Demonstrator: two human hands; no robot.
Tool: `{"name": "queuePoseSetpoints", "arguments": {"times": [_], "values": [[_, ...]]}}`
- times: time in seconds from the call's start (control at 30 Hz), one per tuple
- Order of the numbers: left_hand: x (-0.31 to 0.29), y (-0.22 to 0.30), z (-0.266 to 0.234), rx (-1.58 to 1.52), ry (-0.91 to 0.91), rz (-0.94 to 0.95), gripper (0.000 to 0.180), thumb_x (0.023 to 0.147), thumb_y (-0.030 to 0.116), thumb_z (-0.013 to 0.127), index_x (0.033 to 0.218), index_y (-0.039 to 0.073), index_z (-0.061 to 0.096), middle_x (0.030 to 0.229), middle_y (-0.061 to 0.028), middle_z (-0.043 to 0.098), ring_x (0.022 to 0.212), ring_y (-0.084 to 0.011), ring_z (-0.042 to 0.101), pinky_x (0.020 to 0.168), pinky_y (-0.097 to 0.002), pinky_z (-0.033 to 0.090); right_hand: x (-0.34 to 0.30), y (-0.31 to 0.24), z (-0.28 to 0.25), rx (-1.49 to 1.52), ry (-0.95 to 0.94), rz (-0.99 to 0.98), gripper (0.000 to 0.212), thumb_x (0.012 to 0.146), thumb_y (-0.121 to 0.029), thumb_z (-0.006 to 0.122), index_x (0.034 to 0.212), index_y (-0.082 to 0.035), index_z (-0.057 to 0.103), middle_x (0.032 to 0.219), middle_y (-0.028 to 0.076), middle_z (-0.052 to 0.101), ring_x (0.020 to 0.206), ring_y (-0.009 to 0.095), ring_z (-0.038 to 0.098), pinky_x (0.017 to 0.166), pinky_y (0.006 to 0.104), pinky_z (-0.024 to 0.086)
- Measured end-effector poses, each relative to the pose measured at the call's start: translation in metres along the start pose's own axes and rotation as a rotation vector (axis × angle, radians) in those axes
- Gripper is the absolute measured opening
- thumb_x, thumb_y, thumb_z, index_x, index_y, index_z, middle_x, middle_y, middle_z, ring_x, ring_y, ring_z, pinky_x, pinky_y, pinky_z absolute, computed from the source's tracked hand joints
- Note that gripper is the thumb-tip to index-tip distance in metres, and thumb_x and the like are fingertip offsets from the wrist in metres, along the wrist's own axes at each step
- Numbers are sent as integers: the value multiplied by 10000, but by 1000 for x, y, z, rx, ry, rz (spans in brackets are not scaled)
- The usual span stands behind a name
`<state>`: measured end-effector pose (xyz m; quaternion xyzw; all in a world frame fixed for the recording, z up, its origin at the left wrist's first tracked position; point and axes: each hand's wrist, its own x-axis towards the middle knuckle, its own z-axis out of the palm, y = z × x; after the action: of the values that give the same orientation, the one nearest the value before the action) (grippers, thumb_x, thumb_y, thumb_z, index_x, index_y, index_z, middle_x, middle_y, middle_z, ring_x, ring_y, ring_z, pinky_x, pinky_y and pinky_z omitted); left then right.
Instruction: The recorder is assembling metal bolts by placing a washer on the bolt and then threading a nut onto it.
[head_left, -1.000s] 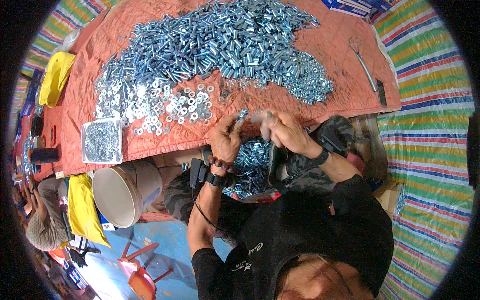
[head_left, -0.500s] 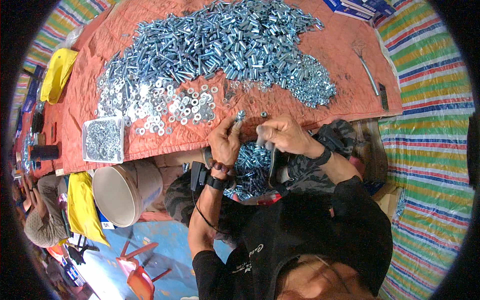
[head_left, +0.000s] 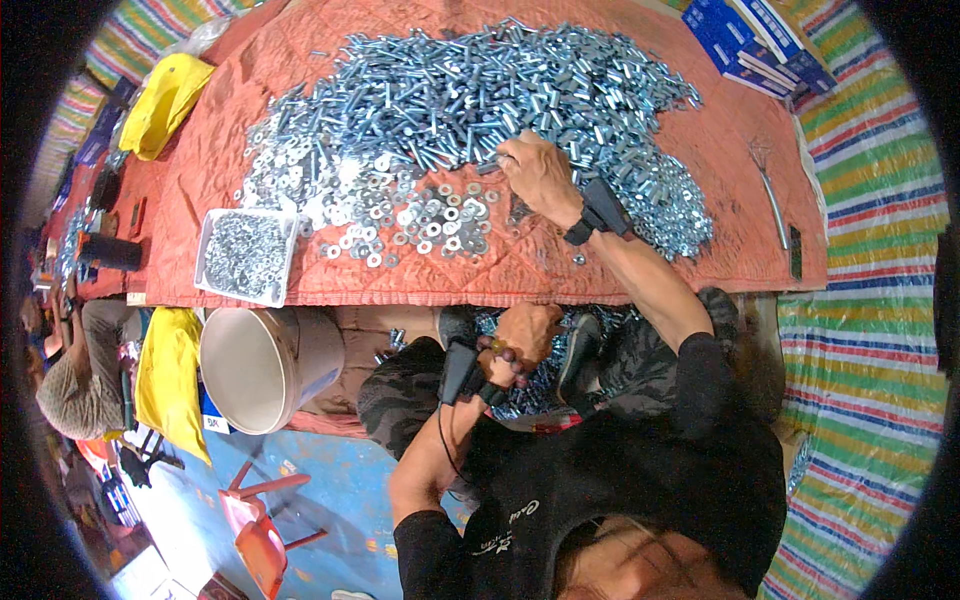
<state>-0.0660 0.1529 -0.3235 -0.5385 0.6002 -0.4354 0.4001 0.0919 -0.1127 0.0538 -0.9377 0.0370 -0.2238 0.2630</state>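
Observation:
My right hand (head_left: pixel 540 180) reaches over the orange quilted cloth (head_left: pixel 350 285) to the front edge of a heap of metal bolts (head_left: pixel 430 100) and sleeves (head_left: pixel 610 110). Its fingers are pinched together at a small dark piece by the fingertips, too small to name. Just below the cloth's edge, my left hand (head_left: pixel 530 330) hangs over a pile of metal hardware (head_left: pixel 535 390) between my feet. Only the back of that hand shows; its fingers are hidden. Flat washers (head_left: pixel 445 220) lie left of my right forearm, and nuts (head_left: pixel 685 215) lie to its right.
A white plastic tub (head_left: pixel 290 262) of small metal rings stands at the cloth's left front. Beside my leg is a large pale bucket (head_left: pixel 325 350). A whisk (head_left: pixel 770 200) lies far right, near blue boxes (head_left: pixel 750 45). Another person (head_left: pixel 85 380) sits at the left.
My right hand has moved forward to the heap. My left hand, which held up a small bolt piece at the cloth's edge, has dropped below that edge. The view has shifted.

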Motion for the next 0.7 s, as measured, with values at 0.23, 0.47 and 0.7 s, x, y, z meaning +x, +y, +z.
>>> {"name": "queuePoseSetpoints", "arguments": {"times": [0.23, 0.47, 0.7], "values": [[126, -116, -67, 1236, -933, -611, 397, 905, 348, 495, 1230, 136, 581, 1309, -129, 469, 1209, -374, 420, 1009, -559, 339, 28, 41, -3, -307, -239, 194, 322, 789, -322, 617, 739, -7, 665, 725, 225, 602, 715, 381, 610, 631, 474, 478], [152, -212, -59, 2318, -1093, 421, 294, 888, 243, 539, 1124, 75, 590, 1093, -158, 545, 998, -354, 514, 859, -477, 411, 40, 42, -4, -339, -284, 170, 318, 723, -269, 619, 672, 44, 642, 636, 248, 596, 605, 387, 615, 555, 465, 467], [134, -327, -45, 3198, -226, 2049, 194, 870, 137, 582, 1017, 13, 600, 877, -187, 621, 788, -334, 608, 710, -396, 482, 12, 45, -23, -162, -288, 177, 272, 725, -239, 634, 729, 33, 645, 663, 205, 618, 647, 365, 626, 580, 418, 463]]}}
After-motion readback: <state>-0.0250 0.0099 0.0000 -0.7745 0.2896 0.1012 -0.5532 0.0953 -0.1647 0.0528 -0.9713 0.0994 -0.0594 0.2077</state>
